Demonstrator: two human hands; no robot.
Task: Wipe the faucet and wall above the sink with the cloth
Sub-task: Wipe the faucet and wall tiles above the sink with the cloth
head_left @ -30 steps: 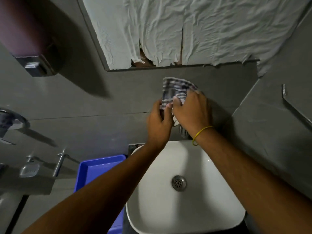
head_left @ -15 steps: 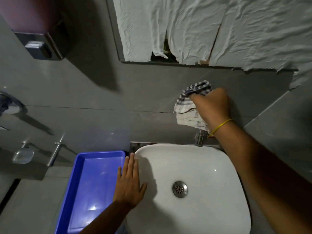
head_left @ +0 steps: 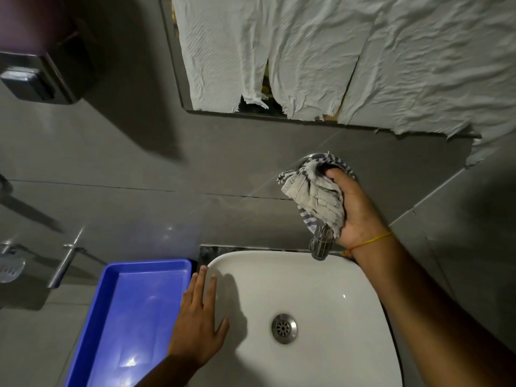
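Observation:
My right hand [head_left: 356, 210] grips a bunched checked cloth [head_left: 312, 195] and holds it wrapped over the chrome faucet [head_left: 321, 245], whose spout end shows below the cloth, above the back rim of the white sink [head_left: 307, 275]. The faucet's round wall plate peeks out above the cloth. Grey wall tiles [head_left: 223, 163] lie behind. My left hand [head_left: 199, 319] rests flat, fingers apart, on the sink's left rim and holds nothing.
A blue plastic tray [head_left: 128, 317] sits left of the sink. Above is a mirror covered with white crumpled paper [head_left: 335, 51]. A soap dispenser [head_left: 36, 79] hangs at upper left. Metal taps and a soap dish [head_left: 11, 268] are at far left.
My left hand let go of the cloth and dropped onto the sink's left rim. My right hand slid the cloth down from the wall over the faucet.

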